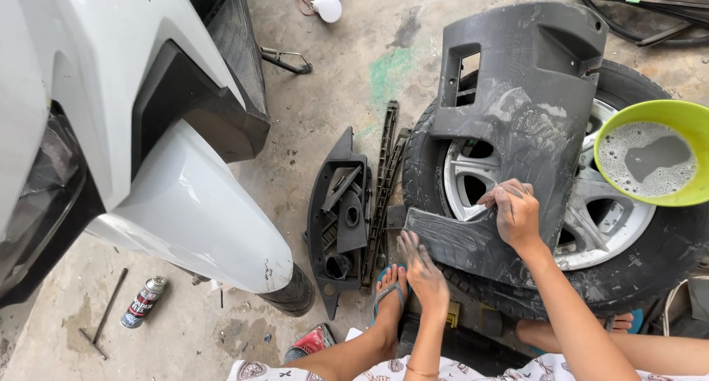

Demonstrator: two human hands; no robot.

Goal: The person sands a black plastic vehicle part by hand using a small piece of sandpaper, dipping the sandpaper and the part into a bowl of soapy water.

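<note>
Large grey plastic panel (517, 122) is lying across a car wheel (642, 270) that is resting flat on the concrete floor (347, 63); soapy smears are showing over the panel's middle and lower edge.

Right hand (515, 213) is pressing on the panel's lower middle, fingers bent down against the wet surface; whether anything is held under the palm, I cannot tell. Left hand (425, 272) is hanging loose and grasping nothing, fingers extended and dirty, just off the panel's lower left corner and not touching it.

Green basin (690, 119) of foamy water is sitting on the wheel, just right of the panel. A black moulded trim piece (340, 218) and a long narrow black strip (385, 182) are lying on the floor left of the panel. White scooter body (177, 196) with its front tyre (292, 296) is standing well left of the panel. A spray can (143, 301) and a metal rod tool (107, 311) are lying on the floor far to the lower left of the panel. A bare foot in a blue sandal (390, 292) is resting below the panel's left corner, beside the left hand.
</note>
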